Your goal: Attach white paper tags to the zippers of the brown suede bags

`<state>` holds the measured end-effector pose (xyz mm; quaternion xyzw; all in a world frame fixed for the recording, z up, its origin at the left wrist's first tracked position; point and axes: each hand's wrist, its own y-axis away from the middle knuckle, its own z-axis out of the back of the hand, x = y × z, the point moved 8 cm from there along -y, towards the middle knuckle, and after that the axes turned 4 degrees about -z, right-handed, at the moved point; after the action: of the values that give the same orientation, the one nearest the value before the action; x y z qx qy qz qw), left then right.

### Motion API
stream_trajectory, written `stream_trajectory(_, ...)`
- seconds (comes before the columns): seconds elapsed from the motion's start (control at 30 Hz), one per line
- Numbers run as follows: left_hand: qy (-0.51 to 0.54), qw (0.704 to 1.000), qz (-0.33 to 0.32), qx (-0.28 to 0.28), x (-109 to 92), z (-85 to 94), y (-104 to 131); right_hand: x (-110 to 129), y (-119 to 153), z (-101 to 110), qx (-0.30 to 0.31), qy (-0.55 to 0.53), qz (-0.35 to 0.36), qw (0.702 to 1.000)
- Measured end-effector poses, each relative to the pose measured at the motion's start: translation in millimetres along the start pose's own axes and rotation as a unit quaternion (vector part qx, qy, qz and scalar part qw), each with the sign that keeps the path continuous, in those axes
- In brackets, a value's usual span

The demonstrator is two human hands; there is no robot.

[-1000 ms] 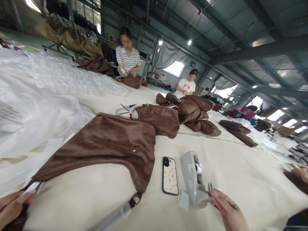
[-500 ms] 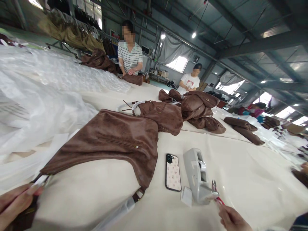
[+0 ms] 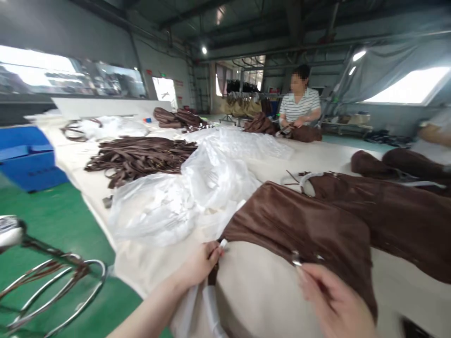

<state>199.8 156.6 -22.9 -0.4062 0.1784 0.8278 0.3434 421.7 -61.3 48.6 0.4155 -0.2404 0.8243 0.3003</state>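
Observation:
A brown leather bag (image 3: 303, 220) lies on the cream-covered table. My left hand (image 3: 202, 263) is closed on the bag's strap end at its left corner, where a small white piece sticks out by the fingertips. From there a strap in clear wrapping (image 3: 211, 305) runs down toward the table's near edge. My right hand (image 3: 334, 295) is closed on a small metal-tipped tool (image 3: 296, 259), held over the bag's lower edge; its handle is hidden by the fingers.
Clear plastic bags (image 3: 211, 173) are heaped behind my left hand, with a pile of brown straps (image 3: 141, 155) beyond. More brown bags (image 3: 398, 202) lie at the right. Across the table a person (image 3: 299, 103) handles a bag. A blue box (image 3: 31, 159) stands at the left.
The view has swung left. My right hand has moved from beside the tape dispenser to over the bag, carrying the red-handled metal tool. My left hand still grips the strap end.

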Motion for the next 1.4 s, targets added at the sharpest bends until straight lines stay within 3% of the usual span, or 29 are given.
stream_trajectory(0.07,0.002,1.000,0.005,0.000,-1.3,-0.5,2.1,40.4,-24.5,-84.8,0.158,-0.129,-0.019,0.979)
stream_trajectory(0.13,-0.001,1.000,0.002,-0.002,-3.8,0.2,3.8,62.6,-34.9,-147.5,0.253,-0.247,-0.057,0.934)
stream_trajectory(0.2,-0.014,1.000,-0.004,-0.007,-5.8,1.3,5.1,64.8,-38.6,-186.8,0.294,-0.318,-0.087,0.897)
stream_trajectory(0.3,-0.037,0.999,-0.017,-0.022,-6.5,2.5,5.9,50.5,-35.9,-214.9,0.335,-0.326,-0.094,0.879)
stream_trajectory(0.43,-0.014,1.000,0.004,-0.006,-3.1,-0.5,5.3,35.2,-31.7,-219.8,0.357,-0.309,-0.096,0.877)
stream_trajectory(0.63,0.010,1.000,-0.006,0.018,-12.5,3.3,3.5,34.8,-32.5,-226.4,0.395,-0.275,-0.113,0.869)
stream_trajectory(0.8,0.060,0.998,-0.017,0.028,-12.0,2.5,5.7,27.1,-31.4,-237.7,0.388,-0.199,-0.127,0.891)
stream_trajectory(0.93,0.110,0.994,0.027,0.013,-2.2,-0.4,5.2,23.4,-32.3,-237.2,0.363,-0.169,-0.106,0.910)
stream_trajectory(1.07,0.142,0.985,0.096,-0.008,3.1,1.2,3.1,25.9,-27.5,-231.3,0.414,-0.217,-0.096,0.879)
stream_trajectory(1.17,0.239,0.953,0.182,0.025,6.2,-3.3,5.7,25.8,-23.4,-225.8,0.453,-0.245,-0.111,0.850)
stream_trajectory(1.4,0.426,0.831,0.319,0.164,-0.9,-30.0,26.0,27.7,-18.1,-228.6,0.461,-0.232,-0.094,0.851)
